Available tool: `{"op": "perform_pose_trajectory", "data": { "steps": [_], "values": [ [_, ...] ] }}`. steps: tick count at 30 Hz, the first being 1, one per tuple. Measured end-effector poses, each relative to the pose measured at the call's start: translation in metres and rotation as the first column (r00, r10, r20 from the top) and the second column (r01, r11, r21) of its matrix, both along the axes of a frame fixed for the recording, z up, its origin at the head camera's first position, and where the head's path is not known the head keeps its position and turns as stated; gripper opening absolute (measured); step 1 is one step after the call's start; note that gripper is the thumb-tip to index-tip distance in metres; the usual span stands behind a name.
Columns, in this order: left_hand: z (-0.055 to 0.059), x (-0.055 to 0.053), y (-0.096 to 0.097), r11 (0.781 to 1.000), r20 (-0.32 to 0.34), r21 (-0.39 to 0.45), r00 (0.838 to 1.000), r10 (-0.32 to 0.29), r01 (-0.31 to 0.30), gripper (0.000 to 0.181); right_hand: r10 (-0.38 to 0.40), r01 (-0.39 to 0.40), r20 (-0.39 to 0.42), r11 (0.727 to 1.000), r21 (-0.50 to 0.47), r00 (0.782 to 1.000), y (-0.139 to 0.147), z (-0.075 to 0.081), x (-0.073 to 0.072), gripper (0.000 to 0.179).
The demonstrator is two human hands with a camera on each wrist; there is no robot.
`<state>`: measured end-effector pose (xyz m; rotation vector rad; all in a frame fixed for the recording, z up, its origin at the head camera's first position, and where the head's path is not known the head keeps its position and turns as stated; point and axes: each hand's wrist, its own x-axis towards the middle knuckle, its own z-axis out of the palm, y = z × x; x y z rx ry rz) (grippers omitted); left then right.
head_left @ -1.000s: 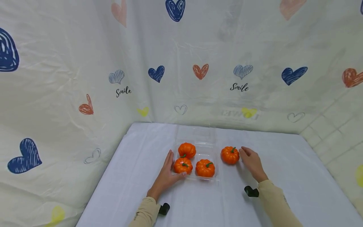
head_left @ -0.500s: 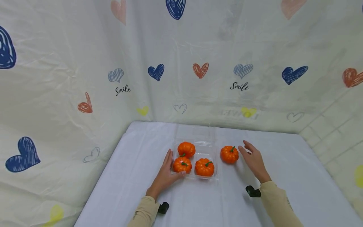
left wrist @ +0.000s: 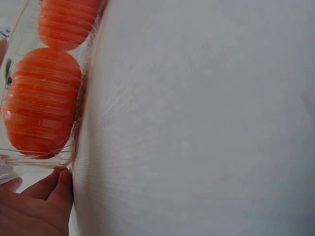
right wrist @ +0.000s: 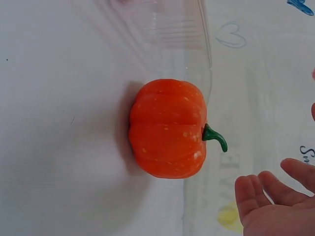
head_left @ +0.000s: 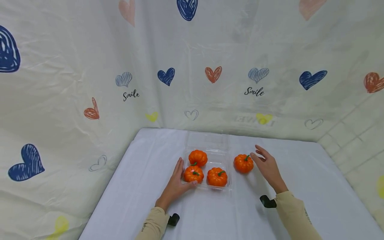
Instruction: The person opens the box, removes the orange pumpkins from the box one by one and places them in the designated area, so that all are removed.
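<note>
A clear plastic clamshell container (head_left: 222, 161) lies with its lid raised at the back. Inside it are three small orange toy pumpkins: one at the back left (head_left: 198, 158), one at the front left (head_left: 193, 174) and one at the front right (head_left: 217, 177). My left hand (head_left: 174, 188) rests against the container's front left corner, fingers straight along the side and thumb at the front rim. A fourth pumpkin (head_left: 243, 163), green-stemmed, sits on the table right of the container. Beside it my right hand (head_left: 268, 168) hovers with spread, relaxed fingers, holding nothing; the right wrist view shows a gap between fingertips and pumpkin.
A white cloth covers the table (head_left: 126, 206). Behind it hangs a pale curtain (head_left: 228, 46) printed with hearts, close to the table's back edge. The container's transparent lid (head_left: 207, 141) stands up toward that curtain.
My right hand has lifted a little and spread its fingers, shifting back beside the loose pumpkin. The left hand, container and pumpkins have stayed put.
</note>
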<state>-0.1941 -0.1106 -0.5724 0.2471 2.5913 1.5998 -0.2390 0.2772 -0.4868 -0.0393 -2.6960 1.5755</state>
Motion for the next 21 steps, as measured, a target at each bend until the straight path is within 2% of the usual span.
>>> {"op": "perform_pose_trajectory", "data": {
  "steps": [17,21],
  "values": [
    [0.003,0.001,0.001,1.000,0.000,-0.010,1.000,0.002,-0.002,0.121,0.080,-0.080,-0.019,0.997,-0.001,0.997,-0.024,0.009,0.006,0.072],
    [0.002,0.001,0.000,1.000,-0.010,0.004,1.000,0.000,0.001,0.121,0.110,-0.109,-0.053,0.994,0.005,0.993,-0.030,0.011,0.006,0.070]
  ]
}}
